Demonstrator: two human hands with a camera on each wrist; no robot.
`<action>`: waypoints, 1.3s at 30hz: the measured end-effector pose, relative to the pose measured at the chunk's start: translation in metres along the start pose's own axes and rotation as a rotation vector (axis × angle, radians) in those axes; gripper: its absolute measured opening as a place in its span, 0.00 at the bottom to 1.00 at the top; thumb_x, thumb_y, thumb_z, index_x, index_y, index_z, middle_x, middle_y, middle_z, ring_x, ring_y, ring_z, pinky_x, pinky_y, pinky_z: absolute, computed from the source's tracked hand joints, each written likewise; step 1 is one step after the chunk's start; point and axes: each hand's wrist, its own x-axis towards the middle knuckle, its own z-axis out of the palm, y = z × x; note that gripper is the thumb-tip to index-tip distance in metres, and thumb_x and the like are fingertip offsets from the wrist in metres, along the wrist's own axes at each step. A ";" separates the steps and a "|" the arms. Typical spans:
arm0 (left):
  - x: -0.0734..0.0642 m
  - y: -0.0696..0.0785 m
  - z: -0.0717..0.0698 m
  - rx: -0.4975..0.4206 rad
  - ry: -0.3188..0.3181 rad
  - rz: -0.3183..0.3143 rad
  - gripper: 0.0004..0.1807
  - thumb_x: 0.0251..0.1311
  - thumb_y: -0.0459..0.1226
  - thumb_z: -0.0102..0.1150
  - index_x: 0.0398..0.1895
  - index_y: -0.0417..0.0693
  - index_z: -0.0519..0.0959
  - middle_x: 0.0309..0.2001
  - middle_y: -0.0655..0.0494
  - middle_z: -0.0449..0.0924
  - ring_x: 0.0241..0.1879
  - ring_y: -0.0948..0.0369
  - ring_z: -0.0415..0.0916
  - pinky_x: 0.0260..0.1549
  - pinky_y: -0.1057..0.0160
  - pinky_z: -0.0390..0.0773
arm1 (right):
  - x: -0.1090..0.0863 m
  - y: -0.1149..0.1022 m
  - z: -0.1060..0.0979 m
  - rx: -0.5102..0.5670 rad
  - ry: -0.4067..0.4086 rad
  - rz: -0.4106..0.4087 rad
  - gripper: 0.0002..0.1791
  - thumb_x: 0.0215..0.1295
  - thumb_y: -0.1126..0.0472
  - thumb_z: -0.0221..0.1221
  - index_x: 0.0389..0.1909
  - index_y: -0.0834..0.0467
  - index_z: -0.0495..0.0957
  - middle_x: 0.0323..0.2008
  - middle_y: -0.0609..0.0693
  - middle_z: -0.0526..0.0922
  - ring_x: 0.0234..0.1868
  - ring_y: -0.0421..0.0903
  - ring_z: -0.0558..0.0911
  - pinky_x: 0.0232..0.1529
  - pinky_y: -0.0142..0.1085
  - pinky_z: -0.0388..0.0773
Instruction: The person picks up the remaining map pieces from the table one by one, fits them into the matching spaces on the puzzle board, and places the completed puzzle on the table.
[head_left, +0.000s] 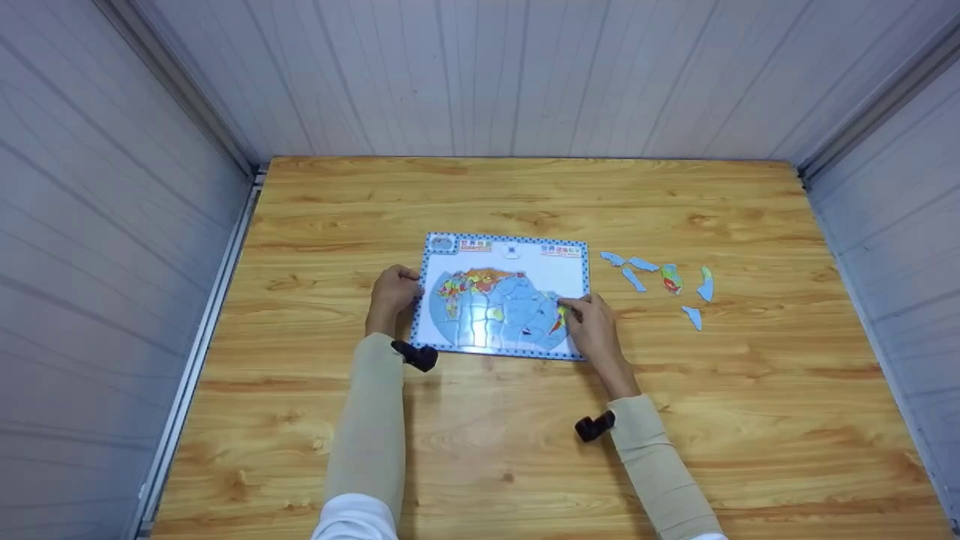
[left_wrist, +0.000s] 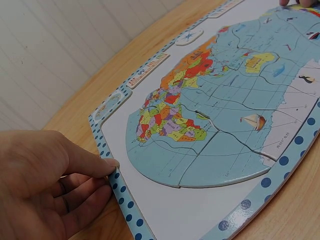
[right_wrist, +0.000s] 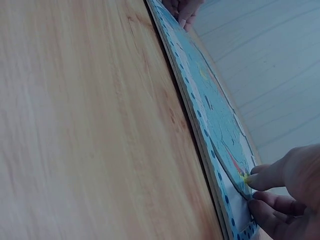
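Note:
A world-map jigsaw puzzle board (head_left: pixel 544 268), with a blue dotted border, lies on the wooden table. My left hand (head_left: pixel 391 296) holds the board's left edge; in the left wrist view its thumb (left_wrist: pixel 111 165) rests on the dotted border, the other fingers curled beside it. At the map's right side, my right hand (head_left: pixel 595 326) pinches a puzzle piece (right_wrist: pixel 245 178) with some yellow on it, thumb and fingertips right at the map's rim. Joined pieces cover the left and middle of the map. A gap in the upper right shows the white backing.
Several loose puzzle pieces (head_left: pixel 671 279) lie on the table (head_left: pixel 750 420) to the right of the board, mostly blue, one with green and red. Pale panel walls (head_left: pixel 480 82) stand behind the table and at both sides.

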 end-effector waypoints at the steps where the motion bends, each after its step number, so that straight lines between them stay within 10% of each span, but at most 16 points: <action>1: 0.000 0.000 0.000 0.001 0.003 0.002 0.15 0.60 0.30 0.54 0.50 0.41 0.74 0.51 0.45 0.74 0.48 0.53 0.70 0.49 0.57 0.72 | 0.000 0.000 0.000 0.000 0.003 -0.002 0.14 0.65 0.66 0.57 0.50 0.59 0.82 0.42 0.58 0.76 0.42 0.51 0.74 0.43 0.42 0.72; 39: 0.000 0.000 0.001 -0.003 -0.012 -0.028 0.14 0.63 0.32 0.53 0.51 0.44 0.73 0.54 0.46 0.74 0.52 0.52 0.71 0.54 0.54 0.72 | -0.008 0.012 -0.013 0.200 0.055 -0.024 0.16 0.64 0.65 0.58 0.52 0.64 0.76 0.44 0.58 0.77 0.43 0.50 0.77 0.46 0.40 0.75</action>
